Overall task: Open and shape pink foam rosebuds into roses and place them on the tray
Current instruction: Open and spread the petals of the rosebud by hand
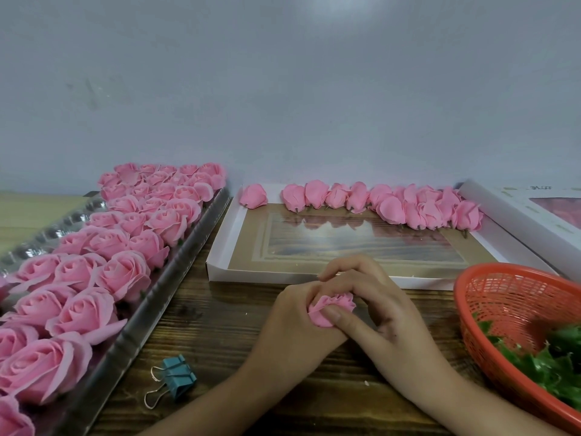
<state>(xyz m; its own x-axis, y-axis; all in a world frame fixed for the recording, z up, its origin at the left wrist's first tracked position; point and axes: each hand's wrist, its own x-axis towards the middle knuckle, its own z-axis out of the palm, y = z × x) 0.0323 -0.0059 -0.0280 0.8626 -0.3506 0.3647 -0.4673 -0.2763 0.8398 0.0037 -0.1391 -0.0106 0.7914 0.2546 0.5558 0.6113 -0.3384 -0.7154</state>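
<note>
Low in the middle of the wooden table [204, 328], both hands meet around one pink foam rosebud [328, 311]. The left hand [295, 325] grips it from the nine o'clock side with its fingers curled. The right hand [380, 306] arches its fingers over the top and presses its thumb [341, 317] onto an outer petal, so the bud is pinched between the two hands just above the tabletop. From the hands, a long silver tray [157, 294] runs from eight o'clock up toward eleven, packed with rows of opened pink roses [122, 272]. At twelve o'clock lies a shallow white box [251, 275] with a glossy brown floor. A row of closed rosebuds [393, 204] lines its far edge on their sides, and a single bud [253, 195] lies apart at the row's left end. At three to four o'clock stands an orange mesh basket [509, 300] holding green leaves [550, 366]. A blue binder clip [177, 377] lies on the table at seven o'clock, between the tray and the left forearm. Part of another white box [515, 212] shows at two o'clock, against the grey wall [283, 89].
</note>
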